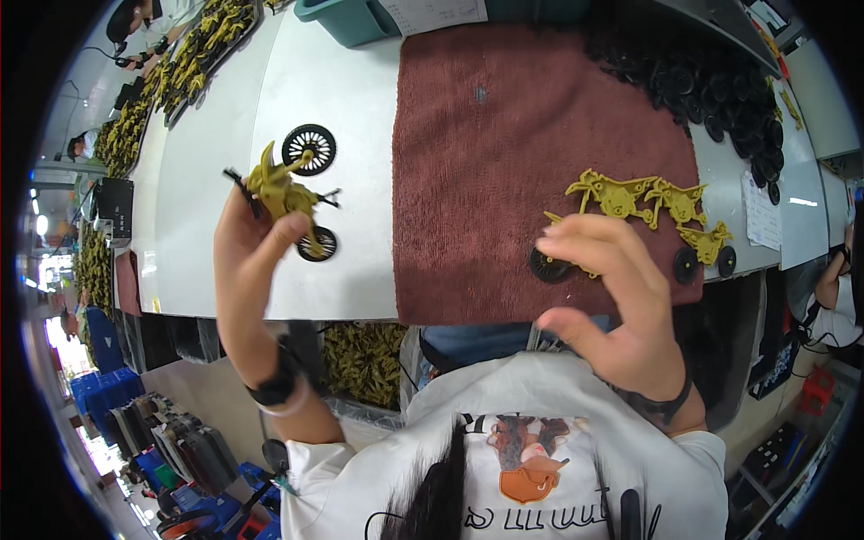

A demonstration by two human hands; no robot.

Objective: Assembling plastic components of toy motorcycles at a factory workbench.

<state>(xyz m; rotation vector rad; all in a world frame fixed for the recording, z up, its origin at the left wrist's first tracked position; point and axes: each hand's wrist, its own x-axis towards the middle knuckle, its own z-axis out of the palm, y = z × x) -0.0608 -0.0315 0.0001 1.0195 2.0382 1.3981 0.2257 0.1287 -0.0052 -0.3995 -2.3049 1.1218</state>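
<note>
My left hand (pixel 255 254) grips a yellow-green toy motorcycle (pixel 284 196) over the white tabletop at the left. The toy has two black spoked wheels and thin black handlebar parts. Above the front right of the brown-red cloth (pixel 477 180) my right hand (pixel 621 310) is open, thumb apart from the curved fingers, with nothing seen in it. Its fingertips are next to a black wheel (pixel 546 267) and partly hide a yellow piece there. Just beyond lie several yellow motorcycle bodies (pixel 616 195) in a row. Two more black wheels (pixel 686 266) sit at a body near the cloth's right edge.
A heap of black wheels (pixel 711 103) covers the far right. Trays of yellow toy parts (pixel 202 54) stand at the far left. A teal bin (pixel 351 22) with a paper sheet is at the back. Below the table edge sits a container of yellow parts (pixel 364 360). Other people are farther off.
</note>
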